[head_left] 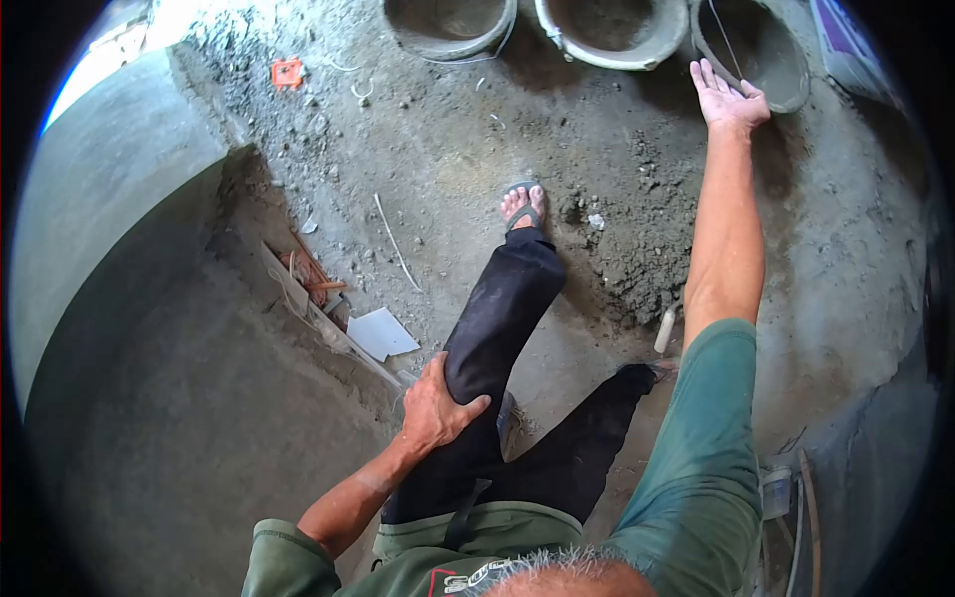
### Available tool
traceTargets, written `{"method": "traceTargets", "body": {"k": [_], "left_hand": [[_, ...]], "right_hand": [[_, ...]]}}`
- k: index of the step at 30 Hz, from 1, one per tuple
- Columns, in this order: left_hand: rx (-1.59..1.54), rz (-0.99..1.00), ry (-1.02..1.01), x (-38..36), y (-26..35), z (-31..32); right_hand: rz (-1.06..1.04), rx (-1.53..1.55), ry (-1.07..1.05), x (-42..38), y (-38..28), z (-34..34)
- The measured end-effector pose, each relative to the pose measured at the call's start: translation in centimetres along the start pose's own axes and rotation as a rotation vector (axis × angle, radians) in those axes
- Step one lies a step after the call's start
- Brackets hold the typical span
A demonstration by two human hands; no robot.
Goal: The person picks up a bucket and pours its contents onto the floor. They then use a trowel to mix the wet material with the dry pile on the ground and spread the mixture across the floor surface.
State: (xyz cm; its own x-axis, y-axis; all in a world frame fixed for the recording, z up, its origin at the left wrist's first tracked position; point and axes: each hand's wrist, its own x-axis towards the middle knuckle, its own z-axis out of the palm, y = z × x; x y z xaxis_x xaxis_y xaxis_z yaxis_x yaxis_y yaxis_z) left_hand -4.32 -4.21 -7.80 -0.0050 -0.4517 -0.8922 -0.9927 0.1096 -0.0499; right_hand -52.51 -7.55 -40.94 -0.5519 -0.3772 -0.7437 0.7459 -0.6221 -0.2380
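Note:
My right hand (728,98) is stretched far forward, palm up with fingers spread, right at the near rim of a grey, mortar-stained bucket (787,96). The thin wire handle (725,38) of that bucket runs down toward my fingers. My left hand (438,406) rests on my bent leg near the knee, thumb apart from the fingers, holding nothing. Left of the bucket stands a wide, mortar-crusted tub (622,60), and beyond it another round bucket (448,48).
A heap of wet mortar (637,239) lies before me, with a pale handle (665,331) at its near edge. A curved concrete wall (129,149) rises on the left, near scrap pieces and a white tile (382,333). A printed sack (854,50) stands at the far right.

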Motion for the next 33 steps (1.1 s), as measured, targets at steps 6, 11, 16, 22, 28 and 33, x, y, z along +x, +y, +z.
{"method": "traceTargets", "body": {"k": [6, 11, 16, 22, 28, 33], "left_hand": [[0.028, 0.005, -0.022, -0.2, 0.8, -0.3], [0.057, 0.063, 0.006, -1.0, 0.5, 0.9], [0.170, 0.076, 0.050, -2.4, 2.0, 3.0], [0.404, 0.160, 0.114, -5.0, 2.8, 6.0], [0.557, 0.281, 0.100, -8.9, 3.0, 10.0], [0.545, 0.168, -0.058, -11.0, 0.3, 14.8]], "right_hand": [[-0.138, -0.332, 0.262, 1.7, -3.4, -2.1], [-0.139, -0.452, 0.308, -7.7, -6.8, -7.4], [-0.154, -0.706, 0.330, -24.9, -12.1, -16.8], [-0.255, -0.800, 0.661, -55.6, -24.2, -24.2], [-0.288, -1.226, 1.323, -84.9, -37.5, -35.2], [-0.187, -1.583, 1.491, -91.8, -46.1, -50.1]]}}
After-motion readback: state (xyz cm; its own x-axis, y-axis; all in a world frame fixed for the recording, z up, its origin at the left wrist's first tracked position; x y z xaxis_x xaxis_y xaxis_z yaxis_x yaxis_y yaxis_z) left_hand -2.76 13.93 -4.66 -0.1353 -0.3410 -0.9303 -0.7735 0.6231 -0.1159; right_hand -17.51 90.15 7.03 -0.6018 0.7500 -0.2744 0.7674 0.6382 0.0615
